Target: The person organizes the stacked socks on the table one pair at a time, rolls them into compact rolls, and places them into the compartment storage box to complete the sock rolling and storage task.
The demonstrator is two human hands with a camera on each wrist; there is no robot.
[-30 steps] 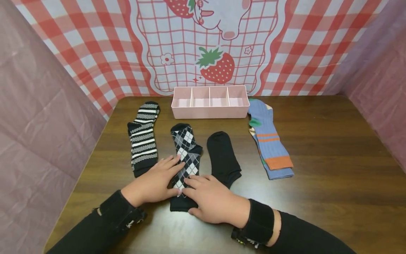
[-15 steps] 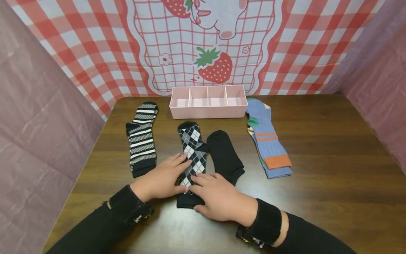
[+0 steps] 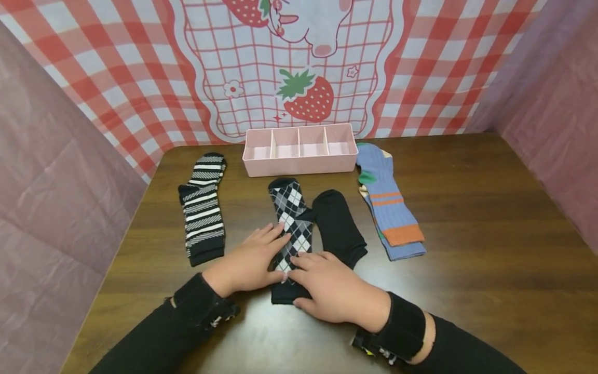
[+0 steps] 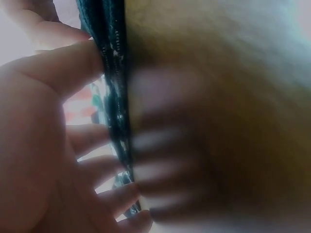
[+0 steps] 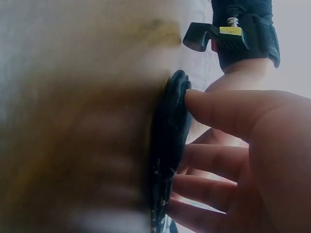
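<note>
A black, grey and white argyle sock [image 3: 300, 228] lies flat with its toe pointing away, its black cuff nearest the person. On its left side rests the left hand [image 3: 245, 262], fingers straight and spread. The right hand [image 3: 336, 288] lies across the lower right part, hiding some of the leg and cuff. Both wrist views show the fingertips against the sock's edge from the side, not curled round it. Right beside the argyle sock, its heel touching, is a plain black ankle sock [image 3: 337, 228].
At the back stands a pink box [image 3: 299, 166] with several compartments. Black-and-white striped socks [image 3: 204, 213] lie at the left, blue socks [image 3: 385, 197] with orange bands at the right. All are on a brown wooden table [image 3: 476, 234] before a checked cloth [image 3: 420, 67].
The argyle sock has slid right under both hands, up against the black sock, which has shifted slightly right too. The head view has swung a little.
</note>
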